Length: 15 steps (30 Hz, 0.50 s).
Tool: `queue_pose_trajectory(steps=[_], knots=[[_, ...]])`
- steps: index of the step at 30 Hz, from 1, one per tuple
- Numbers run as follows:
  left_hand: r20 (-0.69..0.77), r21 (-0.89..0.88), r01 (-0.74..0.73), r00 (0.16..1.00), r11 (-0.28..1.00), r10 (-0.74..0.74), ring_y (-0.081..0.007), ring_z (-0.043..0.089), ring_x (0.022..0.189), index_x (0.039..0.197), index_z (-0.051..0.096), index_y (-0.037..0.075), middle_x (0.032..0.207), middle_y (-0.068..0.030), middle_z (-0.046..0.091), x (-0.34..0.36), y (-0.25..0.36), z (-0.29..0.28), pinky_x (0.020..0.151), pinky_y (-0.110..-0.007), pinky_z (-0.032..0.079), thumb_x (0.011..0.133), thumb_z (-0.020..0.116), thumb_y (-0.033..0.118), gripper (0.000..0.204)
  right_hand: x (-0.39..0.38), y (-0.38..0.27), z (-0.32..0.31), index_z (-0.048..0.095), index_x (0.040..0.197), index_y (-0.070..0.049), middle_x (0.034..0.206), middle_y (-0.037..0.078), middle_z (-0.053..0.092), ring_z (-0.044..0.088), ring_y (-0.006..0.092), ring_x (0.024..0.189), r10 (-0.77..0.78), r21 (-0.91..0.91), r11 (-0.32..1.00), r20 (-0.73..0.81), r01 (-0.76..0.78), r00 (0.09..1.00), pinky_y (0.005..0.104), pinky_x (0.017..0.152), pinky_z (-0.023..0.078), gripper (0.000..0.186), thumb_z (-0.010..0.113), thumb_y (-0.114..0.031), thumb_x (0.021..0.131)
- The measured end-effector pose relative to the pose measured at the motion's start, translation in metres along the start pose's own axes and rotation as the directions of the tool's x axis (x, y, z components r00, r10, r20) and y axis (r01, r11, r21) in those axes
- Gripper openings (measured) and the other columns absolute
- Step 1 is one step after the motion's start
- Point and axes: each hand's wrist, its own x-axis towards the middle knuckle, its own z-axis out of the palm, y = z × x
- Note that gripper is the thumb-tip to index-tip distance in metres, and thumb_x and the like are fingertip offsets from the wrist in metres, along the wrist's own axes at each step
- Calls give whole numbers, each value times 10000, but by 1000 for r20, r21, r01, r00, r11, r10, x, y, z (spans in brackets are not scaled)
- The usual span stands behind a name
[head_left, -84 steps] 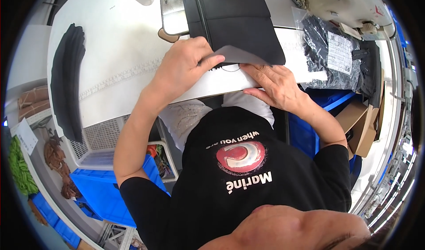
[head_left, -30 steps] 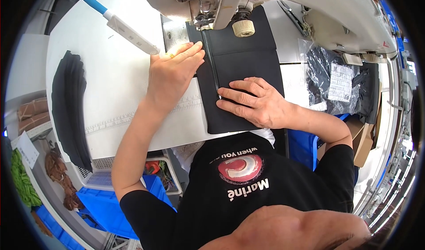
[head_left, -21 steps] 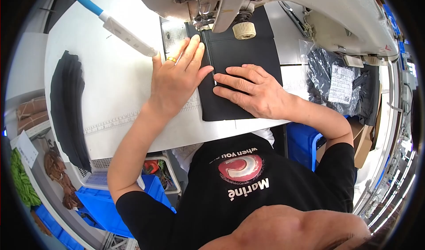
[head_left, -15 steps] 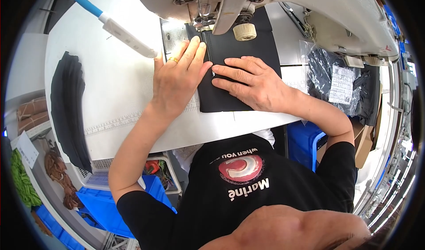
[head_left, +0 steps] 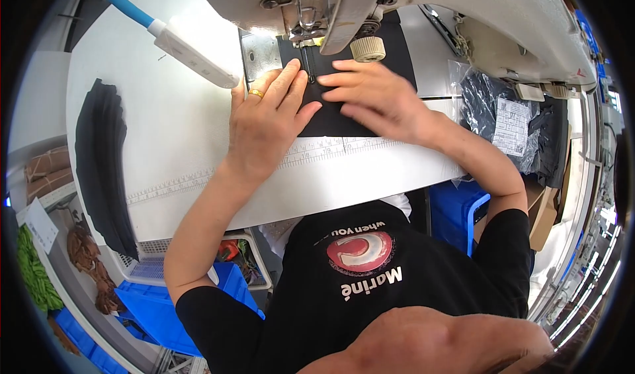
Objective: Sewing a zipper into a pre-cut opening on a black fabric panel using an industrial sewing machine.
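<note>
A black fabric piece (head_left: 324,121) lies flat on the white sewing table (head_left: 192,136), its far part under the head of a sewing machine (head_left: 410,10). Along it runs a dark zipper (head_left: 308,66) that passes up to the presser foot (head_left: 305,42). My left hand (head_left: 270,106) rests flat at the fabric's left edge, fingers stretched toward the foot, a gold ring on one finger. Above the right part of the fabric is my right hand (head_left: 377,99), slightly blurred, with fingers apart and nothing held. Whether its fingertips touch the cloth I cannot tell.
A stack of black strips (head_left: 102,169) lies at the table's left. A white lamp on a blue hose (head_left: 195,57) reaches in beside my left hand. To the right are a clear plastic bag with black goods (head_left: 476,122) and tweezers or snips (head_left: 440,30). Blue bins (head_left: 456,208) stand below.
The black fabric has moved away from me under the machine, uncovering more of the printed ruler. My right hand has lifted or shifted slightly forward; my left hand has stayed nearly in place.
</note>
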Motion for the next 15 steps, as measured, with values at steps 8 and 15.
queue_pose_trajectory(steps=[8,15], knots=[[31,-67,61,998,996,-59,-202,564,1103,1154,654,90,1276,-18,585,14,-5,4,1038,-534,322,801,723,267,401,27,46,-20,580,1000,15,894,71,674,611,86,637,421,841,-264,541,-472,728,202,590,492,248,649,-199,895],[-51,-111,-21,999,994,15,-216,637,943,1059,687,57,1145,-48,647,13,-12,6,815,-391,441,775,751,165,311,16,8,15,693,1034,-160,1032,43,664,591,245,1035,121,-178,973,-146,-146,982,365,849,476,259,719,-199,779]])
